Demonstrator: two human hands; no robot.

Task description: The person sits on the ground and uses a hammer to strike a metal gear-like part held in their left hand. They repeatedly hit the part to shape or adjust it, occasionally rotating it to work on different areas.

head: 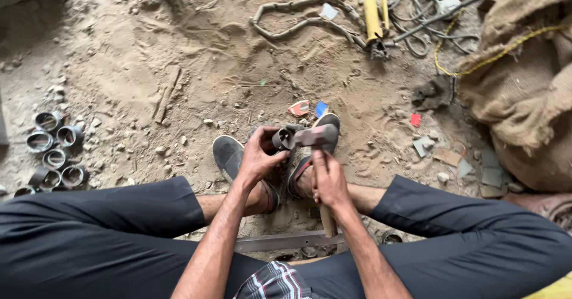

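**a:** ok so what's going on here? the person sits cross-legged on a sandy floor, looking down at both hands.

**b:** yeah. left hand has its grip pinched around a small metal ring, held up just above the feet. right hand is wrapped tight around the wooden handle of a hammer, and the hammer head sits right against the ring, touching it or close to it, hard to tell which.

**a:** what's under the hands?

**b:** two feet in dark sandals, soles tipped up, directly below the ring. a flat metal bar lies across between the knees, partly hidden by the right forearm and the hammer handle.

**a:** anything else around?

**b:** a little cluster of similar metal rings on the floor well off beside the left knee. up top there's a twisted strap, a yellow tool and a tangle of cables. a burlap sack fills the right side with a yellow cord running over it. small red and blue scraps lie just beyond the toes, plus pebbles and bits of card all over.

**a:** anything blocking the ring?

**b:** only the fingers of the left hand covering its near side.
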